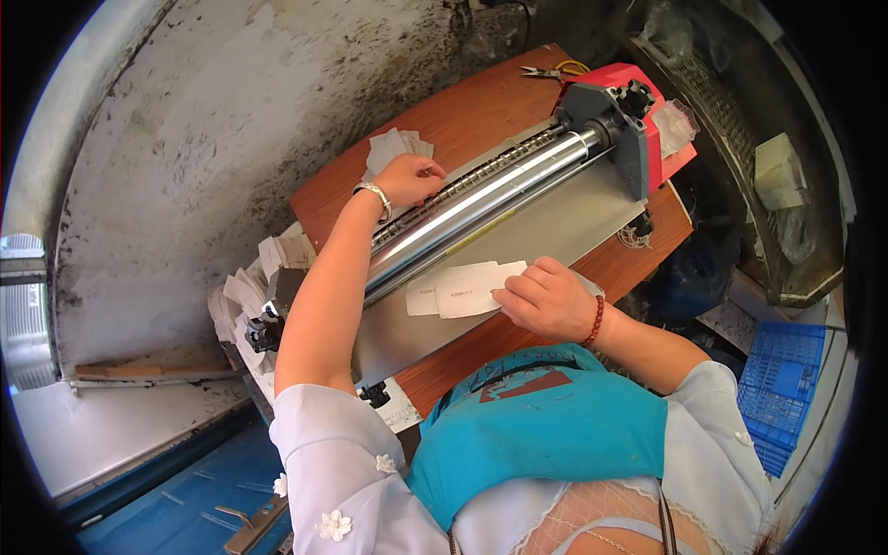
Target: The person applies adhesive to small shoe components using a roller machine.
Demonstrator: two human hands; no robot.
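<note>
A machine with a long shiny metal roller (pixel 490 200) lies slantwise before me, a spiral-grooved rod (pixel 481 176) running along its far side. My left hand (pixel 407 180) reaches over to that far side, close to the rod. Its fingers are bent and a little apart, with nothing visible between them. On the near metal plate (pixel 578 217), my right hand (pixel 552 298) pinches the right end of a thin off-white flat piece (pixel 476 289) with small print. That piece overlaps a similar pale piece (pixel 423 298) on its left. Beyond my left hand lies a fanned pile of whitish pieces (pixel 396 148).
More pale pieces (pixel 245 296) are heaped at the machine's left end. Pliers (pixel 541 72) lie on the brown board (pixel 462 102) at the back. A red and grey housing (pixel 618 129) carries the roller's right end. Blue crates (pixel 783 388) stand at lower right.
</note>
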